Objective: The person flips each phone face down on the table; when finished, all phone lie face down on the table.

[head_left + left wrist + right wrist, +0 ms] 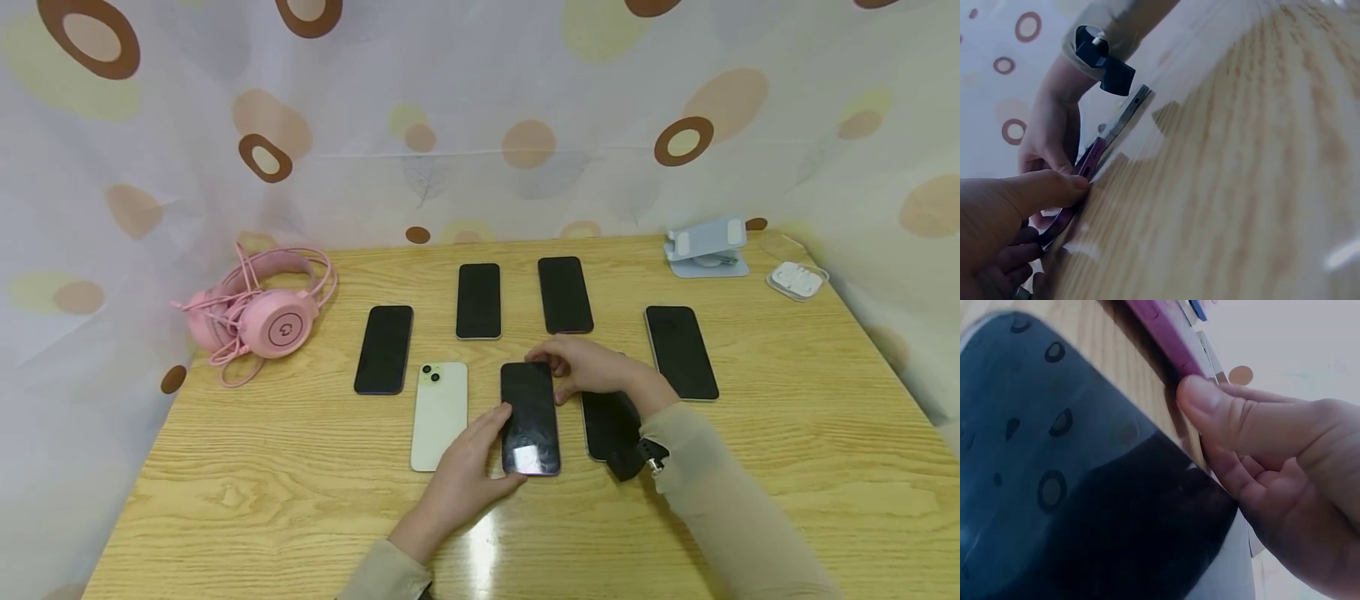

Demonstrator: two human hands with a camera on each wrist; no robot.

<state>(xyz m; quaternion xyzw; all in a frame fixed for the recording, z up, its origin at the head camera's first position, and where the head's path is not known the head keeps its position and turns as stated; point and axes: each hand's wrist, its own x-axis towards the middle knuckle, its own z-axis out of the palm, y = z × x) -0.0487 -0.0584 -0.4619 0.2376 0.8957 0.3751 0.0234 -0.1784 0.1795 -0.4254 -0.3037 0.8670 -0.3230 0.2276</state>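
Held phone: dark-screened smartphone with pink-purple edges (pixel 531 421), screen up, at the centre of these bearings, clock seen from the head view.
Left hand (pixel 467 467): at seven to eight o'clock, clamped on the phone's lower left corner; thumb at bottom edge, fingers at left side.
Right hand (pixel 596 367): at one o'clock, pinching the upper right corner, thumb on the side. Hands apart from each other.
Pale phone (pixel 441 412): nine o'clock, back up, two lenses showing, just beside the left hand.
Silver-edged phone (pixel 609 425): three o'clock, screen up, partly hidden under right wrist and black wrist mount (pixel 628 458).
Outer black-screened phones: ten o'clock (pixel 383 350), eleven (pixel 478 301), between twelve and one (pixel 566 294), two (pixel 682 352); all flat, apart.
Pink headphones (pixel 273 321): between nine and ten, cable looped over them.
Blue-grey stand (pixel 707 242): between one and two.
White cabled item (pixel 797 281): two o'clock, far out; too small to name.
Table (pixel 247 500): wood-grained, glossy.
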